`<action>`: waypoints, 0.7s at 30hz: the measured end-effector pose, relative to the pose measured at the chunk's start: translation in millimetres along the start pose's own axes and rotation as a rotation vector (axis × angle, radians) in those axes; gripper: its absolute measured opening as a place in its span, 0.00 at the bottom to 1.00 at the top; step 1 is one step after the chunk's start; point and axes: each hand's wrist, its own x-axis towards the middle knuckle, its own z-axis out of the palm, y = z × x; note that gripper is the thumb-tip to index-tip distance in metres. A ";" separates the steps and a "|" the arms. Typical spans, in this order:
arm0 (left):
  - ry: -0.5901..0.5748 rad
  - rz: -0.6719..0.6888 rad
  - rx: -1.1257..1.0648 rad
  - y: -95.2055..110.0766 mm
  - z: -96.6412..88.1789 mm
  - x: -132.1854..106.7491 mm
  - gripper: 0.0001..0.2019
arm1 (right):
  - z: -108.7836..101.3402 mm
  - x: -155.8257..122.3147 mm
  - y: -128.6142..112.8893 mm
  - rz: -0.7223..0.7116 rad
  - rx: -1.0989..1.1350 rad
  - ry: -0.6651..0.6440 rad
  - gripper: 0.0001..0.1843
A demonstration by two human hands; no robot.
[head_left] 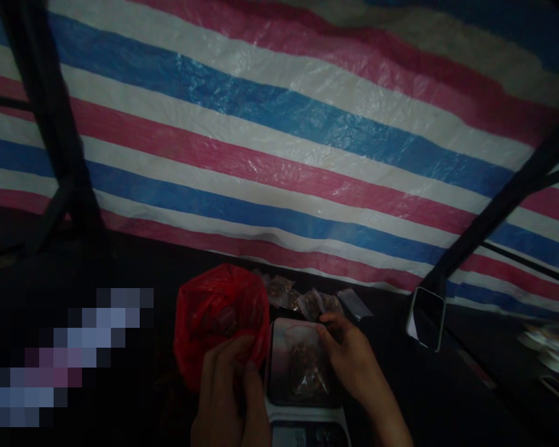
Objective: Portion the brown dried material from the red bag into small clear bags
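A small digital scale (279, 372) sits low in the middle of the head view. On its pan lies a clear packet (307, 366) with brown contents. My right hand (349, 360) pinches the packet's upper right edge. My left hand (228, 391) is curled closed at the lower rim of a red plastic bag (217, 310) just left of the scale. Several more small clear packets (307, 298) lie behind the scale.
A striped red, white and blue tarp (284, 136) fills the background. Dark poles (51, 124) cross at left and right. A phone (426, 316) leans at the right. The surface is dark. Pale items (549, 347) lie at the far right.
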 end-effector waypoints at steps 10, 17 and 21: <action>0.007 -0.011 0.006 3.6 -0.1 -0.1 0.13 | 1.3 0.5 -3.4 0.008 -0.069 0.023 0.23; -0.011 -0.015 0.013 -1.5 -0.5 0.3 0.14 | 2.6 0.4 0.5 0.009 -0.055 0.020 0.20; -0.018 -0.007 0.012 -3.6 -1.0 0.8 0.13 | 3.0 2.5 -0.7 0.013 -0.023 -0.009 0.15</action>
